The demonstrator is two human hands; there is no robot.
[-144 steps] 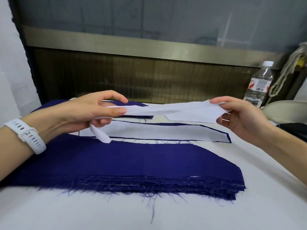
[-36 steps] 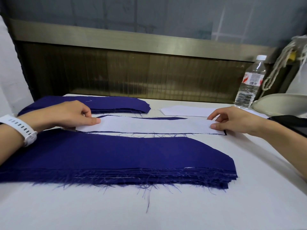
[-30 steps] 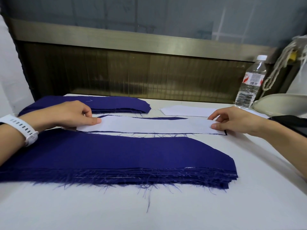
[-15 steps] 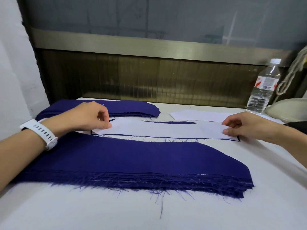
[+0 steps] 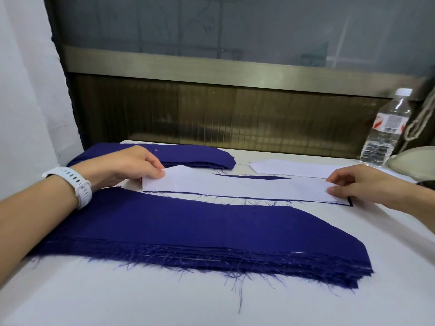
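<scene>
At its ends, left hand [image 5: 131, 165] and right hand [image 5: 360, 182] each pinch the white strip [image 5: 235, 184], judged light, limp and crease-prone.

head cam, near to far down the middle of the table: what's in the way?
bare white table cover → large navy fabric stack → white strip → smaller navy stack → ribbed brown panel
</scene>
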